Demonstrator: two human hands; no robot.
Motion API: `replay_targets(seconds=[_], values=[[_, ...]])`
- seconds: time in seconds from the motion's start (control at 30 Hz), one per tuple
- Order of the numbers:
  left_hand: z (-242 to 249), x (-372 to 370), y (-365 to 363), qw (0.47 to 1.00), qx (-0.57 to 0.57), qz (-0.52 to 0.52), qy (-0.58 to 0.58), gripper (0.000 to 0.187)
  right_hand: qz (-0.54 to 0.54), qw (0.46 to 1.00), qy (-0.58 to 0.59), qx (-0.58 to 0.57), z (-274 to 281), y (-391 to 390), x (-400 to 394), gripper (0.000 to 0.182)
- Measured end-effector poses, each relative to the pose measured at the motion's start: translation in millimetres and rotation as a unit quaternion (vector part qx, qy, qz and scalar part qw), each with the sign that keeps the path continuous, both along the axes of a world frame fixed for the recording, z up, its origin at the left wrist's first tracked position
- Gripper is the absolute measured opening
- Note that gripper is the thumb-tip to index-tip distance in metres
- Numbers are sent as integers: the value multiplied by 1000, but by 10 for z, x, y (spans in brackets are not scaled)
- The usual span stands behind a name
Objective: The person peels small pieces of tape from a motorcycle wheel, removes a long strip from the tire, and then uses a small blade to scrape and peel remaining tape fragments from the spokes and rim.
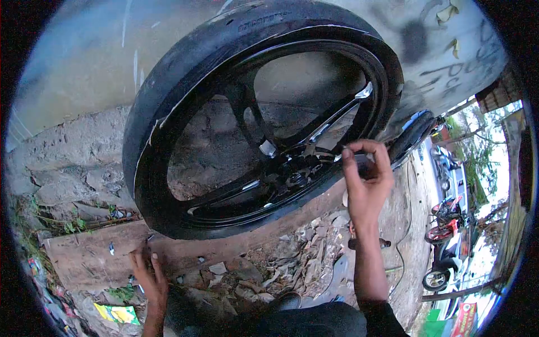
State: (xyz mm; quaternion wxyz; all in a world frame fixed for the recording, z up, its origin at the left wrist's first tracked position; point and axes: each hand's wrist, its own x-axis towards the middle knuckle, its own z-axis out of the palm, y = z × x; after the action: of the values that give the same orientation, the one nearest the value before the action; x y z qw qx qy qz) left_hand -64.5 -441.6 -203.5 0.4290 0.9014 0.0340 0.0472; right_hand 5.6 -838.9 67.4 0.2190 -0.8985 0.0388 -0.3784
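Note:
A black spoked motorcycle wheel (147, 168) with its tyre on leans against the wall, its lower edge at a wooden plank (92, 255). My right hand (368, 180) is raised in front of the wheel's right side, near the hub (297, 178). Its thumb and index finger are pinched together; a small dark bit seems to show at their tips, too small to name. Low on the left, my left hand (149, 275) reaches to the plank, thumb and fingers apart. A small dark piece (150, 237) lies just beyond its fingertips.
Rubble and scraps (264, 269) cover the ground below the plank. Behind the wheel stands a painted concrete wall (84, 62). Another tyre (412, 135) is at the right, with a red motorcycle (443, 222) farther off. A yellow-green packet (117, 313) lies at the lower left.

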Motion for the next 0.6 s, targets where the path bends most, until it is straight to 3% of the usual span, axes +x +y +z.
replay_targets(seconds=[0.07,0.13,0.2,0.33,0.37,0.53,0.6], values=[[8,155,3,996,-92,-15,-11,45,-3,999,-28,22,108,-99,-31,12],[-27,361,-73,984,-171,-45,-3,41,-31,990,-35,132,288,-227,-94,8],[-86,465,-217,980,-195,-45,1,42,-33,967,-55,247,488,-346,-136,8],[-545,540,-227,971,-217,-104,17,47,91,926,-129,344,761,-785,-186,22],[-677,540,-228,972,-209,-108,7,48,64,914,-143,373,876,-863,-175,26],[-1235,550,-127,974,-185,-124,-50,60,88,902,-125,404,1072,-1876,350,31],[-862,482,-274,959,-252,-132,18,56,93,905,-97,404,1042,-2040,684,32]])
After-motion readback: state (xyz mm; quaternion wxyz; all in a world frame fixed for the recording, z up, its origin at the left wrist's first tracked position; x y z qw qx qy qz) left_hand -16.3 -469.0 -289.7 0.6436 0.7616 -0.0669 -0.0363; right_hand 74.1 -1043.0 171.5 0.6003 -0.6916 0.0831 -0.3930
